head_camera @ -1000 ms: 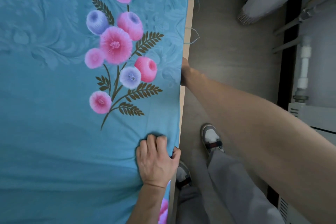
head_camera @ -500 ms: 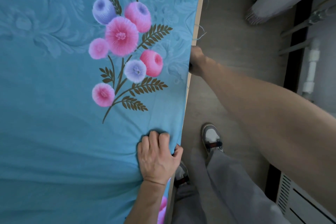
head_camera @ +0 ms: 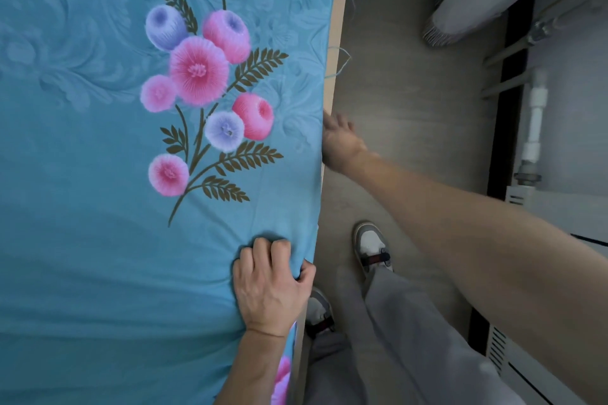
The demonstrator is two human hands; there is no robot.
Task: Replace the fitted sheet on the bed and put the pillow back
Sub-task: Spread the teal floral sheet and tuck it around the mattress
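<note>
One teal fitted sheet (head_camera: 98, 256) spread lengthwise along the bed edge (head_camera: 335, 43), left hand (head_camera: 269, 286) bunching it there, right hand (head_camera: 339, 141) loose-fingered beside that edge, two shoes (head_camera: 371, 250) below.

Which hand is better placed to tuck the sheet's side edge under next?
Probably the right hand: it is at the bed's side edge beside the teal floral fitted sheet, fingers loose and free. The left hand is busy gripping a bunch of sheet on top.

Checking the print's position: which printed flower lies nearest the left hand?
The lowest pink flower, alone at the bouquet's bottom left, lies nearest the left hand; the others sit higher up.
</note>
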